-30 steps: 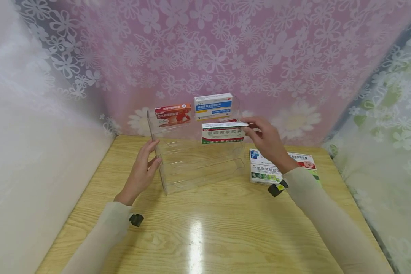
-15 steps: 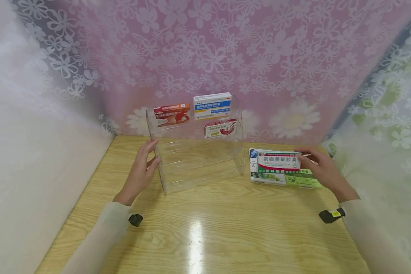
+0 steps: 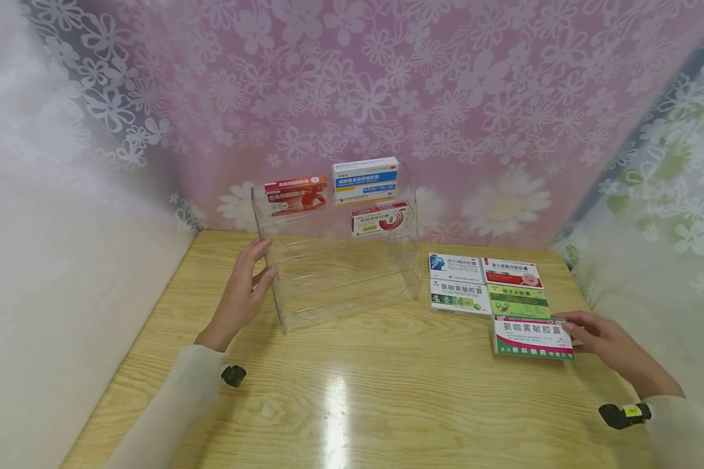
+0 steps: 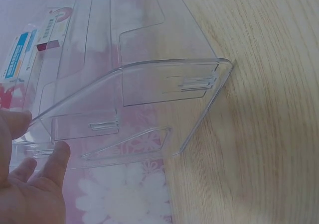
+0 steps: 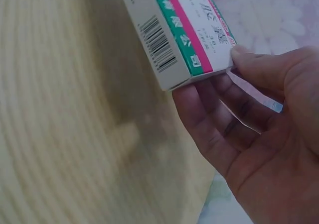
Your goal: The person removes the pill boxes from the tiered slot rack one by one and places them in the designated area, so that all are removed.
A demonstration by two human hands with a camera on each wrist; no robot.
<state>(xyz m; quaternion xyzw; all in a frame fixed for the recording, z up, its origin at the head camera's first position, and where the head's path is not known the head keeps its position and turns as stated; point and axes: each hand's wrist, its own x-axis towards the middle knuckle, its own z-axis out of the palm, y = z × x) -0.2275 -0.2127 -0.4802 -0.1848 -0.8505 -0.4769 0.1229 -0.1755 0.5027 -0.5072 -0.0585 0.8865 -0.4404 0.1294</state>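
My right hand [image 3: 607,345] pinches a white medicine box [image 3: 534,337] with a green and magenta band by its right end. In the right wrist view the thumb lies on the front of the box [image 5: 184,32] and the fingers are behind it; its barcoded side shows. My left hand [image 3: 238,293] holds the left side panel of a clear stepped display rack [image 3: 352,306]. On the rack's upper steps stand an orange-red box [image 3: 296,198], a white and blue box [image 3: 366,182] and, a step lower, a small white and red box [image 3: 381,220].
Right of the rack, several medicine boxes lie flat together: white-blue [image 3: 456,268], white-red [image 3: 513,273], white-green [image 3: 457,296] and lime green [image 3: 516,301]. They rest on a wood-grain table [image 3: 399,404], with flowered cloth [image 3: 358,98] behind and at both sides.
My right hand has carried the white, green and magenta box from the rack's right end, over the flat boxes, to just in front of them. My left hand stays on the rack.
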